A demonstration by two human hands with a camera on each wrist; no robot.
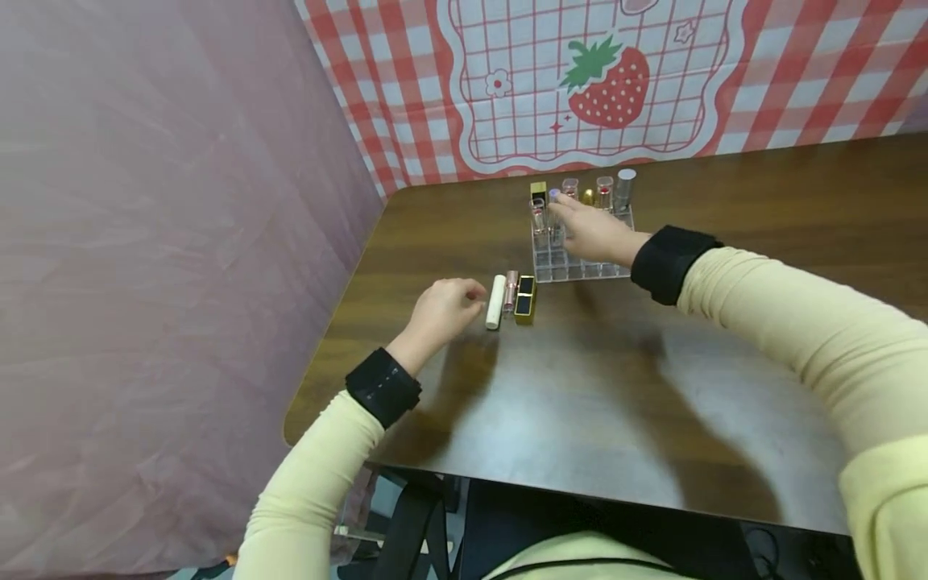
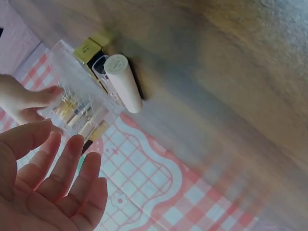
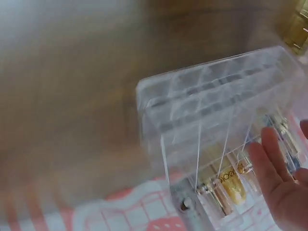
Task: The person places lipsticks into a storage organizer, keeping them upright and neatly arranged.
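Note:
My right hand [image 1: 596, 231] reaches over a clear acrylic lipstick organizer [image 1: 551, 274], its fingertips right at a lavender-capped lipstick [image 1: 554, 194] in the back left. In the right wrist view, the fingers [image 3: 269, 168] extend over the organizer's filled slots, nothing seen between them. Several lipsticks stand in the back slots, among them a silver-grey tube [image 1: 624, 190] and a gold-topped one [image 1: 538, 191]. My left hand [image 1: 448, 308] hovers, fingers loosely bent and holding nothing, beside three lipsticks lying on the table: a white tube [image 1: 496, 302], a pink clear one [image 1: 511, 292] and a black-and-gold one [image 1: 525, 300].
The brown wooden table [image 1: 580, 387] has its rounded left corner beside my left forearm. Behind it hangs a red checked cloth [image 1: 406, 97] with a strawberry print; a pinkish curtain [image 1: 167, 266] hangs at the left. The organizer's front slots hold no lipsticks.

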